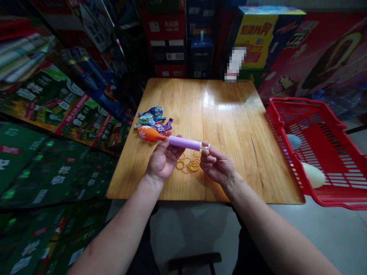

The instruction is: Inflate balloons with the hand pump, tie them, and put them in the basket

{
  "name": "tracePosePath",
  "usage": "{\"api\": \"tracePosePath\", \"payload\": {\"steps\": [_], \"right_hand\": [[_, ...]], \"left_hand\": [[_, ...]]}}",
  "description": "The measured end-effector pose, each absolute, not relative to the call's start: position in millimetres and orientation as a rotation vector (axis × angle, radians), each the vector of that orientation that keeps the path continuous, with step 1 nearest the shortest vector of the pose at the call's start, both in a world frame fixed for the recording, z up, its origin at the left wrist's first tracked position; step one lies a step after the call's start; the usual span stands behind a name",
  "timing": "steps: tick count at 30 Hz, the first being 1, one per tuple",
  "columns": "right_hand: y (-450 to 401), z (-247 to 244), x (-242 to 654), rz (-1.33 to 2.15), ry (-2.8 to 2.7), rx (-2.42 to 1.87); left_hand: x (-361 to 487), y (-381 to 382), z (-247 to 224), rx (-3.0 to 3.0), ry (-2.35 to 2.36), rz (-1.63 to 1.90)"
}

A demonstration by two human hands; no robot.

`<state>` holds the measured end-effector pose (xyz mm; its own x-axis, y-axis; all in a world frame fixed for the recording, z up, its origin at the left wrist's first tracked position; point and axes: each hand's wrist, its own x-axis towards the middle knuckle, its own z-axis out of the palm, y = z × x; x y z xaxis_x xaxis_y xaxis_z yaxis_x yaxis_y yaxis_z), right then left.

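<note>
Lilac plastic sits across both my hands: the hand pump (185,142) lies nearly level, a little above the wooden table (229,114). My left hand (164,158) is closed around the pump's near end, thumb on top, right where the neck of the orange balloon (149,133) meets it. The balloon is partly swollen and points away to the left. My right hand (216,164) pinches the white tip at the pump's other end between thumb and curled fingers. Just below the pump, between my hands, lies a loose scatter of rubber bands (189,165). Close beside the orange balloon, a small heap of limp balloons (151,120) in blue, teal and purple rests on the wood. Past the table's right edge sits a red plastic basket (298,101) holding a pale blue balloon (294,141) and a cream balloon (314,175). Stacked cartons (168,26) stand beyond the table.
</note>
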<state>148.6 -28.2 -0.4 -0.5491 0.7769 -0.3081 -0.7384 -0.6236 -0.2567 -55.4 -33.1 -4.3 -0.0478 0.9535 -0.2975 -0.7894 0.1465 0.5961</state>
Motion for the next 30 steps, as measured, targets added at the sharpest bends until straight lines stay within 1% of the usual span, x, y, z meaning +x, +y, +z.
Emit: {"api": "tracePosePath", "payload": {"steps": [7, 14, 18, 25, 30], "right_hand": [[-16.4, 15.1, 169.8, 2.11, -0.152, -0.419], [-26.3, 3.7, 149.5, 2.168, -0.146, -0.544], [-24.0, 1.7, 151.8, 2.171, -0.104, -0.532], [-14.7, 12.9, 173.8, 2.104, -0.095, -0.412], [-20.3, 4.0, 159.9, 2.148, -0.134, -0.548]], "left_hand": [[-82.7, -20.7, 10.7, 0.345, 0.746, 1.607], [-59.1, -35.7, -1.7, 0.324, 0.74, 1.411], [-56.1, -33.8, -2.1, 0.333, 0.759, 1.431], [-87.0, -21.0, 3.8, 0.374, 0.742, 1.575], [-69.0, -32.9, 1.2, 0.37, 0.736, 1.415]]}}
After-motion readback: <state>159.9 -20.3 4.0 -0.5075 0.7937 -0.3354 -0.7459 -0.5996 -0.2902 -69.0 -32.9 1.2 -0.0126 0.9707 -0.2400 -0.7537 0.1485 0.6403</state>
